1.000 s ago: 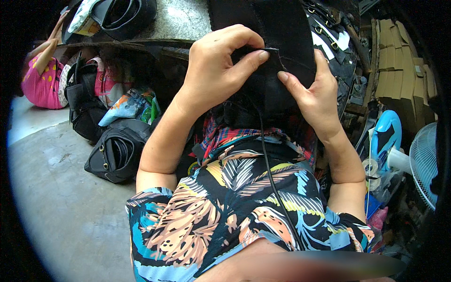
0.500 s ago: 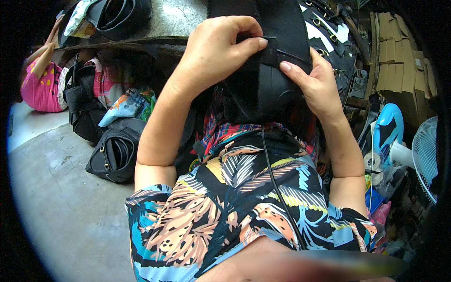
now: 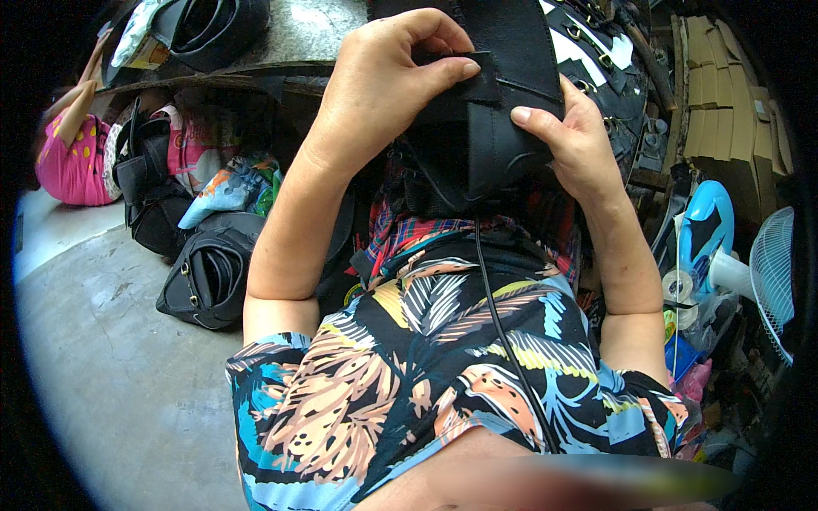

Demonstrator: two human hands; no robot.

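- Surroundings, left: a black bag (image 3: 209, 277) lies on the concrete floor (image 3: 102, 383), with a pink dotted bundle (image 3: 68, 162) further left. Neither bears on the work.
- Left hand (image 3: 383, 94): fingers curled closed, thumb (image 3: 434, 77) pressed onto a small black flap (image 3: 464, 81), pinching it against the black leather piece (image 3: 494, 128). Keep the pinch flat and near the flap's edge so the flap appears to sit square to the panel beneath.
- Work location: the leather piece is held up in front of the chest, above the lap, between both hands.
- Right hand (image 3: 579, 145): fingers extended, one fingertip touching the panel's right side, palm supporting from behind; no closed grip visible. Judged best practice: steady the panel here while the left hand aligns.
- Surroundings, right: cardboard stacks (image 3: 724, 111), a white fan (image 3: 775, 281).
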